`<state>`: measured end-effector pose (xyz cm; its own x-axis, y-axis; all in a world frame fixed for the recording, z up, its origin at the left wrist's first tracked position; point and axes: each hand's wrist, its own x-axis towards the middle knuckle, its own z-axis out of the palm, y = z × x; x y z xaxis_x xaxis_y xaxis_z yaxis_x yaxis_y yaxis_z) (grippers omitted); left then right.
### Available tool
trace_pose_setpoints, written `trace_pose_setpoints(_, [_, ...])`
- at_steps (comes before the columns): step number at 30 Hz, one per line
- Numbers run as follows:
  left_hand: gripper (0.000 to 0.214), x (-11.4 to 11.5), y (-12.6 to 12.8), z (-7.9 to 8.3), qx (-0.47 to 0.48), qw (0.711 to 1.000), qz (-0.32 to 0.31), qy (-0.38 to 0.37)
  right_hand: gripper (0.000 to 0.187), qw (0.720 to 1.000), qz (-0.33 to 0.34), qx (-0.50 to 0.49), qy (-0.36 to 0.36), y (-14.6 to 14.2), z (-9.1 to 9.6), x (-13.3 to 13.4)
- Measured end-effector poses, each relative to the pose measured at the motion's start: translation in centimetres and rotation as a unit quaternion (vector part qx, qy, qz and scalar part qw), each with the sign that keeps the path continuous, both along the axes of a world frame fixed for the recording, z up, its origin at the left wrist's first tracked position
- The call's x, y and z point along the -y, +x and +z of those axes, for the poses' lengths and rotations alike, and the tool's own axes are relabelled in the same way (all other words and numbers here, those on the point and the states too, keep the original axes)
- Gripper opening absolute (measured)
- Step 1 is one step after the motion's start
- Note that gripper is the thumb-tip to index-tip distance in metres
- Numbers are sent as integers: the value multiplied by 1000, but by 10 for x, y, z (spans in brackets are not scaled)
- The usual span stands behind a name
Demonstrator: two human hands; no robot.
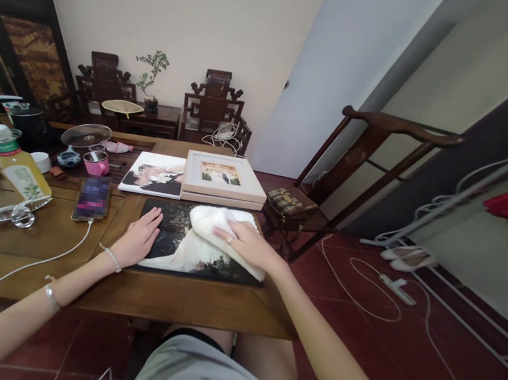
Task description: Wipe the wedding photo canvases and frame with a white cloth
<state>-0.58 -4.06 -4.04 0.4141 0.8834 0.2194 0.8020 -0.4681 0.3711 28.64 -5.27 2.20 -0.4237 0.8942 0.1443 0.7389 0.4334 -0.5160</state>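
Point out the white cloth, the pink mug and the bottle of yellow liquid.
White cloth (209,222): head view, on its bunched left part.
Pink mug (97,168): head view, on its outer side.
Bottle of yellow liquid (22,175): head view, on its label.

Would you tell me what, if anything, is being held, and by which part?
The right hand holds a white cloth from above, near its middle; the left hand rests on the picture, holding nothing.

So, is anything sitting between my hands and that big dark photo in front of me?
Yes, under the right hand: a white cloth lies between it and the photo, over the right part. The left hand rests at the photo's left edge, with nothing visible in between.
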Motion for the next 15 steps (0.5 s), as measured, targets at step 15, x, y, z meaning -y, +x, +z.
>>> trace_pose_setpoints(15, [51, 1, 0, 1, -5, 1000, 2, 0, 39, 995, 29, 84, 35, -18, 5, 31])
